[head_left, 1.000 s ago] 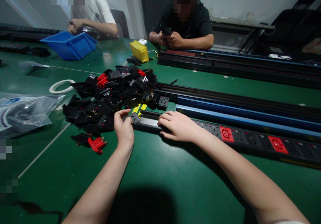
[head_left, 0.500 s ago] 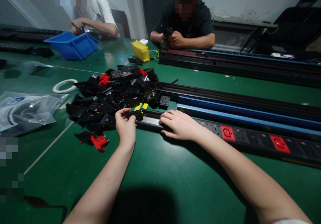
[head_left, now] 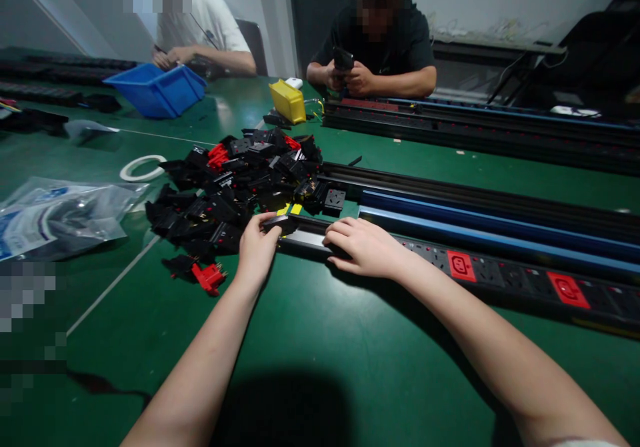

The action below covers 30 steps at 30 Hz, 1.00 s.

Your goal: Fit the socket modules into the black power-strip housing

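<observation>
the left hand (head_left: 259, 243) pinches a black socket module (head_left: 281, 224), tilted at the bare end of the power strip (head_left: 515, 279); contact i can't tell. the right hand (head_left: 367, 248) curls over the strip, its grip hidden. looks like the module-seating step; next probably calls for levelling the module with the channel.

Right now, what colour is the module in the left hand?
The module is black, clearest in head view.
</observation>
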### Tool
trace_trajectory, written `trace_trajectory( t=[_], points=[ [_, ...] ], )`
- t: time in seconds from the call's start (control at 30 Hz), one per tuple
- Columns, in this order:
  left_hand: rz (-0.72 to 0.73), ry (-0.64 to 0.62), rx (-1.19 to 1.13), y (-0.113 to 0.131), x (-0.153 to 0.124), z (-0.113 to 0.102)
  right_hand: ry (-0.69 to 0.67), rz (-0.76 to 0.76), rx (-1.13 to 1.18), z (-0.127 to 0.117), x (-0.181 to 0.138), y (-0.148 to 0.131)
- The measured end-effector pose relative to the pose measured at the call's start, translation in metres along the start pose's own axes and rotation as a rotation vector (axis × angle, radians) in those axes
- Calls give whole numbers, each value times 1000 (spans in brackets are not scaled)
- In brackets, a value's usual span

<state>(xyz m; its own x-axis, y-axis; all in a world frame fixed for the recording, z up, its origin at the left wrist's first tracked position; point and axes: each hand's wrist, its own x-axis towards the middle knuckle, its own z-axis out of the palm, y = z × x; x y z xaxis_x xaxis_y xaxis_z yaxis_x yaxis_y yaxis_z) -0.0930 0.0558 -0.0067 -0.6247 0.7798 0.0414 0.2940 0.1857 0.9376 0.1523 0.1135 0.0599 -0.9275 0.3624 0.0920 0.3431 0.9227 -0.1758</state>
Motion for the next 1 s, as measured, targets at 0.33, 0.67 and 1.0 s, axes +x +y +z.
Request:
trace_trajectory(
  t=[0.33,0.67,1.0],
  points=[
    [64,-9,-36,-5,0,2,-5,-5,-2,-2,0,-1],
    [25,29,-31,-11,4,3,-2,-6,-4,-1,0,0],
    [34,48,-59,-9,3,3,1,-8,-1,0,0,1]
  ],
)
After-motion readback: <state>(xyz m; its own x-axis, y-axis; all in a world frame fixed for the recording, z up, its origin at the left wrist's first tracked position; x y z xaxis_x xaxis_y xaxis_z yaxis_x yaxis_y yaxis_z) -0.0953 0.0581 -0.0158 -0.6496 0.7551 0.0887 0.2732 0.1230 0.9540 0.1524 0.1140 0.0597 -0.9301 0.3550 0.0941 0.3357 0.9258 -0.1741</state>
